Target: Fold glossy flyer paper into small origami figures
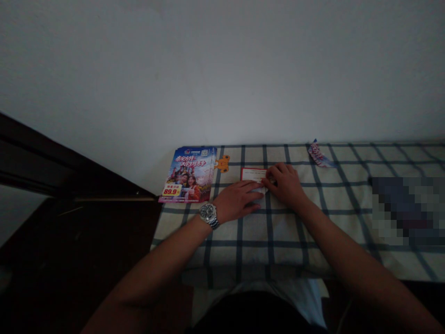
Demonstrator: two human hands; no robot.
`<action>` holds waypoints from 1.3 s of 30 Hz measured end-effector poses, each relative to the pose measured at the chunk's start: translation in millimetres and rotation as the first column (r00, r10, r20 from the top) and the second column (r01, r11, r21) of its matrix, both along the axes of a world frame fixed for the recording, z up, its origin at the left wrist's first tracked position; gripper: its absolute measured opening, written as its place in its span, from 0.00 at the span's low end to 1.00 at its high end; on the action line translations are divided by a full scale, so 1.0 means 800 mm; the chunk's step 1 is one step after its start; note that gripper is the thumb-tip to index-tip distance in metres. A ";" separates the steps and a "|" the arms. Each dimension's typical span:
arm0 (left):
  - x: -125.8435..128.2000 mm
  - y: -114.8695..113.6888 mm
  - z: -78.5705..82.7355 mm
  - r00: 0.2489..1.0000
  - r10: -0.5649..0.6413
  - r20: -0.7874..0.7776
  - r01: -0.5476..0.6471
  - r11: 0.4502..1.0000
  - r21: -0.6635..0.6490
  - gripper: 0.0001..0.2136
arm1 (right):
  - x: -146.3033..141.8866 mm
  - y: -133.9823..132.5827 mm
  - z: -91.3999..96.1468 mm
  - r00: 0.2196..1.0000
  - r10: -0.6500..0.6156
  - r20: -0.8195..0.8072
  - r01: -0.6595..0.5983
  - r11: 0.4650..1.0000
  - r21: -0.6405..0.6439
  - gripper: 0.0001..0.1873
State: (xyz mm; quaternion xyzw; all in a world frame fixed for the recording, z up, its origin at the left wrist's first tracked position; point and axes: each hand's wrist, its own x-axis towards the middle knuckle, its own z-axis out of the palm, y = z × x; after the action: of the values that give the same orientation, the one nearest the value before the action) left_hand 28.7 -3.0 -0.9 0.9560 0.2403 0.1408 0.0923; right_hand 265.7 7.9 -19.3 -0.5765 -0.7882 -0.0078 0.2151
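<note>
A sheet of paper [253, 174], white with a red border and small print, lies on the checked cloth in front of me. My left hand [238, 200], with a metal watch [208, 214] at the wrist, rests with outstretched fingers over its near part. At the sheet's right side, my right hand [283, 182] is closed, thumb and fingers bent together on the edge. The paper's lower part is covered by my fingers, so I cannot see whether it is folded there.
Left of my hands sits a stack of colourful flyers [190, 174], and beside it an orange bear-shaped piece [222, 163]. A folded or crumpled printed paper [318, 155] lies toward the wall [243, 83]. The checked tablecloth [250, 236] runs along the wall; a blurred-out dark object is at right.
</note>
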 end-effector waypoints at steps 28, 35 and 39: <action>-0.006 -0.001 0.007 0.992 0.124 -0.004 -0.124 0.992 -0.032 0.16 | 0.006 -0.008 0.006 0.968 0.252 -0.010 -0.251 0.966 0.062 0.14; -0.005 -0.001 0.005 0.991 0.135 -0.012 -0.135 0.990 -0.029 0.19 | 0.009 -0.008 0.003 0.947 0.316 0.050 -0.316 0.949 -0.014 0.18; -0.006 -0.001 0.006 0.992 0.126 -0.013 -0.127 0.991 -0.035 0.18 | 0.009 -0.007 0.001 0.950 0.312 0.024 -0.312 0.950 -0.026 0.19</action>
State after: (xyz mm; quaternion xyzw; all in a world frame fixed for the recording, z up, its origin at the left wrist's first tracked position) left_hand 24.2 -3.5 3.5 0.9378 0.3035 0.1369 0.0989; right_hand 273.1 2.2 -18.1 -0.4469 -0.8724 0.0268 0.1963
